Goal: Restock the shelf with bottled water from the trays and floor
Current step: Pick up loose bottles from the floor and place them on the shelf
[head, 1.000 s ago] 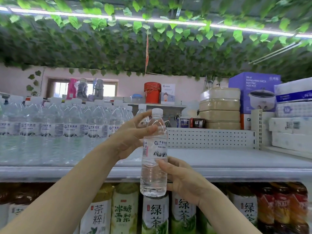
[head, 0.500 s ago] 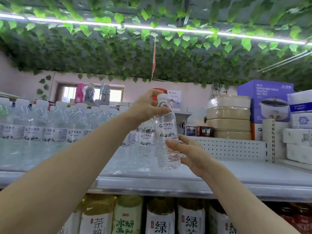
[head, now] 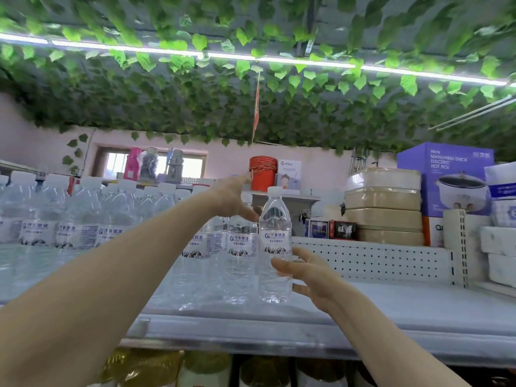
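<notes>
Fingers [head: 284,267] of the right hand [head: 315,277] lie straight and relaxed against the lower right side of the bottle [head: 275,241], touching it without wrapping round. The left hand [head: 231,199] is spread open above and left of the bottle's shoulder, holding nothing; whether its thumb touches the plastic I cannot tell.

The bottle stands upright on the shelf [head: 377,305], label outward, at the right end of the row [head: 83,227] and just beside its neighbour [head: 241,247]. Bare shelf runs on to the right, with a pegboard [head: 363,261] behind.

The step looks like settling the bottle into line. Best to press low with the right fingers and slide it flush to the neighbour. Keep the base flat, and draw both hands back gently so the row is not jarred.
</notes>
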`<state>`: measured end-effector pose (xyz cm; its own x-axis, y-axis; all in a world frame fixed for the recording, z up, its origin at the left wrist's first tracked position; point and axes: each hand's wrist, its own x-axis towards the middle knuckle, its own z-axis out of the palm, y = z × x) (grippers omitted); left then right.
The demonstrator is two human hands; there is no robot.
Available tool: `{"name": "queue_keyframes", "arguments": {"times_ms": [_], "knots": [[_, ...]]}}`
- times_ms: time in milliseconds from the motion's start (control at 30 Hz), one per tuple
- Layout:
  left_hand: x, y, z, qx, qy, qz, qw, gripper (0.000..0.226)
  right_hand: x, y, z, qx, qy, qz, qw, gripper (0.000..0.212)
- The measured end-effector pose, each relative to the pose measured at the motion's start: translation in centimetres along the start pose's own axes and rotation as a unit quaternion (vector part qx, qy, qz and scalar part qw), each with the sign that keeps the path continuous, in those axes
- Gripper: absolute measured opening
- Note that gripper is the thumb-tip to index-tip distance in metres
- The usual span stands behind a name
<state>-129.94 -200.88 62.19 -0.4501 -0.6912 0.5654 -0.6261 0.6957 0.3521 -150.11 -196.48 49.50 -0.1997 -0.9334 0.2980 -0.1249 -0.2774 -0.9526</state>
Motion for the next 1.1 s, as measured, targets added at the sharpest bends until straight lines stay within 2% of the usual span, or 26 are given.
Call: {"name": "queue_keyframes", "arguments": {"times_ms": [167,367,733,967,1100], "knots": [[0.8,-0.2,0.6,0.072,-0.04,-0.014,0.997,0.093,1.7,1.1,0.1,0.004,-0.002,0.034,0.999,0.075],[2.0,-0.2,1.2,0.102,-0.042,-0.035,0.993,0.095,3.2,1.8,-0.1,0.025,-0.01,0.038,0.999,0.074],[2.6,0.1,1.6,0.087,-0.026,-0.07,0.993,0.091,4.8,1.6,-0.1,0.036,-0.031,0.054,0.997,0.083],[1.8,0.6,2.2,0.121,-0.012,-0.078,0.989,0.091,5.4,1.7,-0.4,-0.016,-0.048,0.056,0.997,0.089],[1.2,1.0,3.1,0.134,0.025,-0.073,0.988,0.085,5.2,1.6,-0.7,-0.068,-0.066,0.041,0.995,0.084]]}}
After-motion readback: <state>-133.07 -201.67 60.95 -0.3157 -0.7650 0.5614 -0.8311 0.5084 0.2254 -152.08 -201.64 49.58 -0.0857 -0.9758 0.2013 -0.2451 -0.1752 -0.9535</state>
